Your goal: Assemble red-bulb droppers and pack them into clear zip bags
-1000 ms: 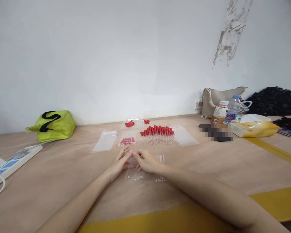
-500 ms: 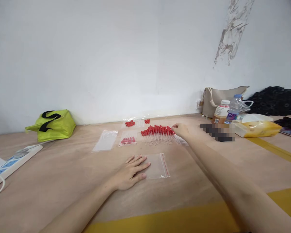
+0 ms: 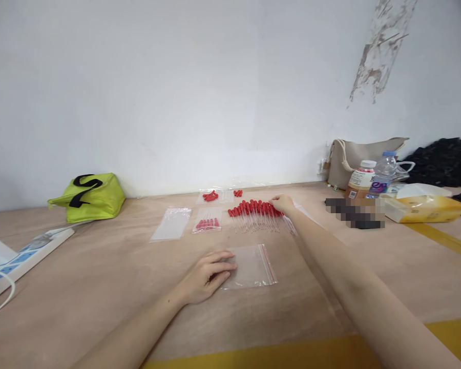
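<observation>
Left hand [image 3: 209,274]: palm down near the front of the table [image 3: 119,287]; fingers slightly spread and loosely curved, not closed around anything; fingertips at the left edge of the clear zip bag.
Clear zip bag [image 3: 251,264]: flat on the table, in front of the red-headed sticks; red-lined closure toward the person's right; no contents visible.
Right hand [image 3: 285,205]: reached forward to the right end of the row; thumb and fingers narrow, against the red heads. From here I cannot tell whether a stick is gripped.
Red-headed sticks [image 3: 253,209]: fanned side by side in a dense row; heads toward the wall [image 3: 176,92], thin pale shafts toward the person.
Filled bag [image 3: 207,221]: left of the row; several red-headed sticks inside, heads toward the person.
Flat bag [image 3: 171,224]: left of the filled bag, lying at a slant.
Rear bags: near the wall, red heads grouped at two spots; bag outlines hard to separate.
Partly hidden bag [image 3: 306,212]: beside the right wrist, mostly covered.
Left side of table: green bag [image 3: 96,197] with black straps; power strip [image 3: 26,256] nearer the person.
Right side of table: tissue pack [image 3: 426,207], amber bottle [image 3: 361,179], clear bottle [image 3: 384,171], beige handbag [image 3: 343,159], black pile [image 3: 441,161].
</observation>
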{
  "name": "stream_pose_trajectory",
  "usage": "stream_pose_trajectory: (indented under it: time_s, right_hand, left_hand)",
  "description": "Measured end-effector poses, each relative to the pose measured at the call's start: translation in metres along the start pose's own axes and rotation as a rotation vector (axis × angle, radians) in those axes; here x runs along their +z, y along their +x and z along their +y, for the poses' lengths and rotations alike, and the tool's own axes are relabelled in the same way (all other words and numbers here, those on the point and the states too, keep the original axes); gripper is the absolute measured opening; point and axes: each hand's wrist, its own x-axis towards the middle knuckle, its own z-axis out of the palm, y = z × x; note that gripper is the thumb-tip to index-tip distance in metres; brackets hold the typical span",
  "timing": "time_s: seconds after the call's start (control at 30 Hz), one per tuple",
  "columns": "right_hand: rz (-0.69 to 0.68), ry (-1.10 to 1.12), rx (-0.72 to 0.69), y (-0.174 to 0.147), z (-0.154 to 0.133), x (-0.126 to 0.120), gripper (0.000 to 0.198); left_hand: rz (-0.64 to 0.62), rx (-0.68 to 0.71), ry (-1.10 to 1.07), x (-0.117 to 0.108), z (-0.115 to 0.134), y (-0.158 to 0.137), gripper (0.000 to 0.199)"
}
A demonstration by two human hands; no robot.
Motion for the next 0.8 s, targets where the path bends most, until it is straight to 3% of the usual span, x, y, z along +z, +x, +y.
stream_pose_trajectory:
  time_s: [0.2,0.33,0.4,0.53,0.8]
  right_hand:
    - [-0.076,0.273,-0.055,-0.014,-0.016,-0.028,0.019]
    - [0.021,0.464,-0.118,-0.053,-0.003,-0.047,0.017]
    - [0.067,0.682,-0.096,-0.079,0.010,-0.046,0.012]
    - [0.041,0.877,0.027,-0.120,0.034,-0.033,0.009]
    - [-0.035,0.929,-0.025,-0.133,0.039,-0.019,0.027]
  left_hand:
    - [-0.054,0.002,-0.038,0.000,-0.001,0.000,0.032]
    - [-0.058,-0.025,-0.068,0.000,-0.001,0.002,0.030]
    - [-0.057,-0.058,-0.082,0.001,-0.001,0.003,0.030]
    - [-0.052,-0.093,-0.088,0.001,-0.001,0.005,0.030]
    - [-0.063,-0.106,-0.101,0.003,-0.003,0.005,0.031]
